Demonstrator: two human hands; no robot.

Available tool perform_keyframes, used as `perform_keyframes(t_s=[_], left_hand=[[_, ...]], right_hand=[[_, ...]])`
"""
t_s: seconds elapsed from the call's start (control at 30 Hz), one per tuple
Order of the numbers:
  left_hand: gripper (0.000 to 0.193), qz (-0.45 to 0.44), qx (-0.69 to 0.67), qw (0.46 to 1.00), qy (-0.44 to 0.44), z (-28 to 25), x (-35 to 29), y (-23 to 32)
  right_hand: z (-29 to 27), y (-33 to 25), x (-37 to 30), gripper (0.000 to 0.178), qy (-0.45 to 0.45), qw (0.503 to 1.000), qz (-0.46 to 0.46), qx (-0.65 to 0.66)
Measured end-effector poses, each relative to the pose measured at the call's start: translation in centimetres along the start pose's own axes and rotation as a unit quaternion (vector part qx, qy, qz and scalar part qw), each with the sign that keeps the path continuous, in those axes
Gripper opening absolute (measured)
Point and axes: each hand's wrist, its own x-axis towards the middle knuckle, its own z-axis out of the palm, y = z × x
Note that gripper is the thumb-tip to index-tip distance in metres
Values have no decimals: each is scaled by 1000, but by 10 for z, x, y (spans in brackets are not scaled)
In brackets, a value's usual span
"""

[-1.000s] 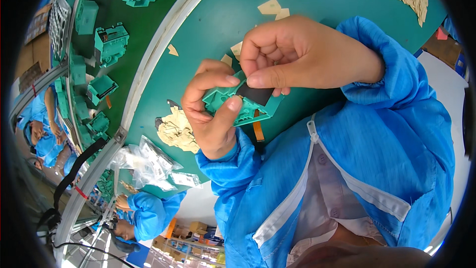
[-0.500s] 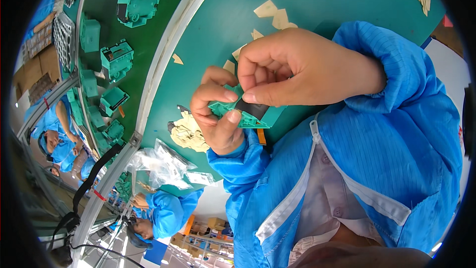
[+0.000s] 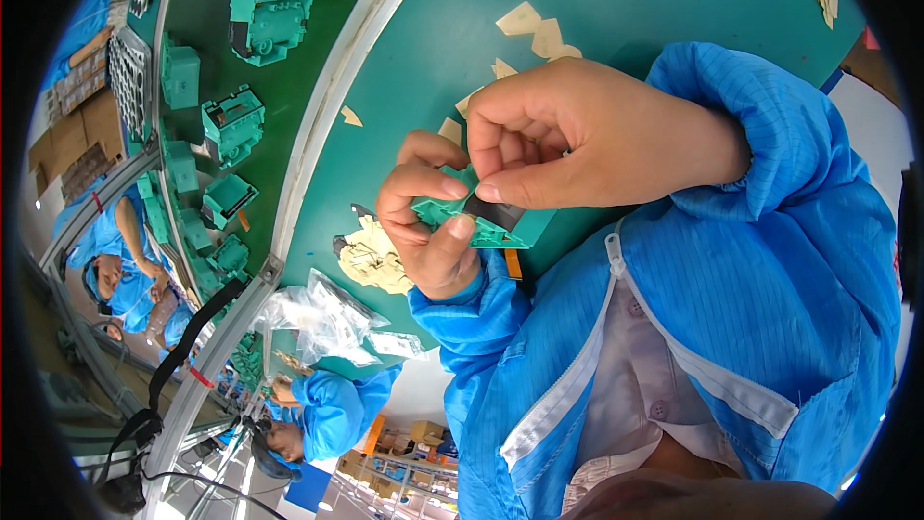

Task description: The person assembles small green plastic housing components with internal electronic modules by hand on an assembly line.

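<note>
Held in front of my chest is a green plastic housing (image 3: 531, 229) with a flat black piece (image 3: 498, 213) on its upper face. My left hand (image 3: 423, 217) grips the housing's left end, fingers behind and thumb on the near side. From the right, my right hand (image 3: 587, 135) reaches over it with fingers curled; thumb and forefinger are pinched together at the black piece's edge. The fingertips partly cover that edge. Below the housing a small orange strip (image 3: 513, 264) shows.
Pale cut pieces (image 3: 547, 37) lie scattered beyond my hands, with a pile (image 3: 373, 258) to the left. Clear plastic bags (image 3: 322, 318) rest near the table corner. Past a metal rail (image 3: 313, 135), several green housings (image 3: 269, 21) stand on a green belt. A co-worker in blue (image 3: 342, 409) is at lower left.
The view has shifted slightly, so the surroundings sit a little further right. Both hands keep nearly the same hold; my right thumb presses at the black piece's edge as before.
</note>
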Motion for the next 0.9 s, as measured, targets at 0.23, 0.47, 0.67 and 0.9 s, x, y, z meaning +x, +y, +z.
perform_keyframes(t_s=[0.23, 0.47, 0.67, 0.9], left_hand=[[28, -3, 1, 1000, -2, 2, 2, 1], [26, -6, 3, 1000, -4, 5, 4, 2], [25, -6, 16, 1000, 3, 6, 4, 4], [26, -9, 31, 999, 18, 8, 7, 6]], right_hand=[[-5, -6, 0, 10, -27, 999, 24, -11], [-8, -6, -1, 10, -23, 1000, 10, -14], [-10, -7, 1, 9, -27, 999, 10, -22], [-10, -2, -1, 5, -7, 999, -16, -29]])
